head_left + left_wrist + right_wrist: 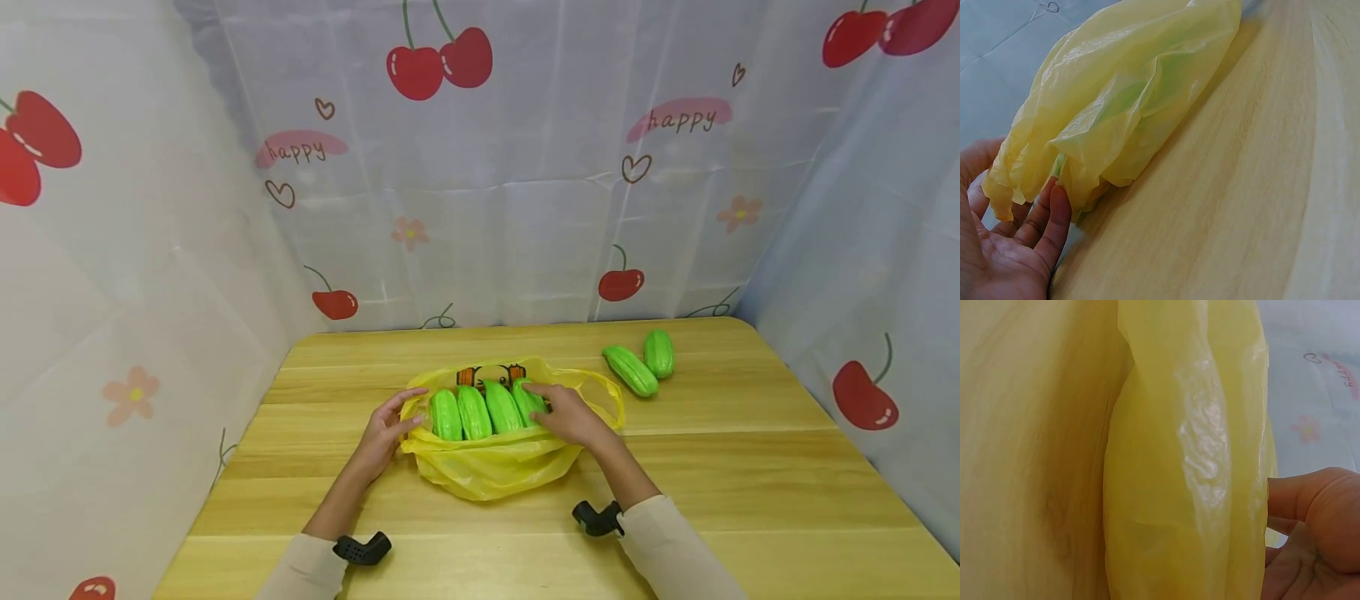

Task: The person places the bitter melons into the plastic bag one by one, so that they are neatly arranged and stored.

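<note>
A yellow plastic bag (487, 471) lies on the table with its mouth spread, and several green ridged gourds (474, 412) stand side by side in it. My left hand (384, 429) holds the bag's left edge between thumb and curved fingers. In the left wrist view, the fingertips (1059, 203) touch the yellow film (1110, 94). At the bag's right end, my right hand (566, 412) grips the rightmost gourd (527, 402) with thumb and fingers. The bag's side (1179, 456) hides its fingertips in the right wrist view.
Two more green gourds (632, 371) lie on the wooden table (750, 467) at the back right. A bag handle loop (617, 392) spreads out to the right. Printed curtains (525, 225) stand behind and beside the table.
</note>
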A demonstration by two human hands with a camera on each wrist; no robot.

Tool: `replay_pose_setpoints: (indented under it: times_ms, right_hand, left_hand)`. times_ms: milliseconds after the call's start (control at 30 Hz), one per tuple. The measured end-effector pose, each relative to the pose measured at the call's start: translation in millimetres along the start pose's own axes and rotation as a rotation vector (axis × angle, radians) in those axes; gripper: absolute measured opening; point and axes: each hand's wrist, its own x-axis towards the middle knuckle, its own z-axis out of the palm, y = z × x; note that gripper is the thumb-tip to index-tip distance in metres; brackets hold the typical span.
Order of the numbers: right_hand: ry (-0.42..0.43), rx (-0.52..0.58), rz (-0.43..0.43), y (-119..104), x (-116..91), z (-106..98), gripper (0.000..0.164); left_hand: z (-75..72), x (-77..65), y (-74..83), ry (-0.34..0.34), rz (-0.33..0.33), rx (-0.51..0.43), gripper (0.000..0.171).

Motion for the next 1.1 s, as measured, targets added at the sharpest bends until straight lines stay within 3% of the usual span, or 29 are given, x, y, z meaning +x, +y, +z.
replay_pose_setpoints:
  times_ms: [467, 1100]
  right_hand:
    - [0.043, 0.000, 0.028, 0, 0, 5, 0.056]
    - [0.075, -0.069, 0.003, -18, -8, -10, 0.049]
  left_hand:
    - [0.2, -0.3, -2.2, 0.003, 0.003, -0.004, 0.049]
    - [-1.5, 0.2, -3.3, 0.002, -0.015, 0.011, 0.049]
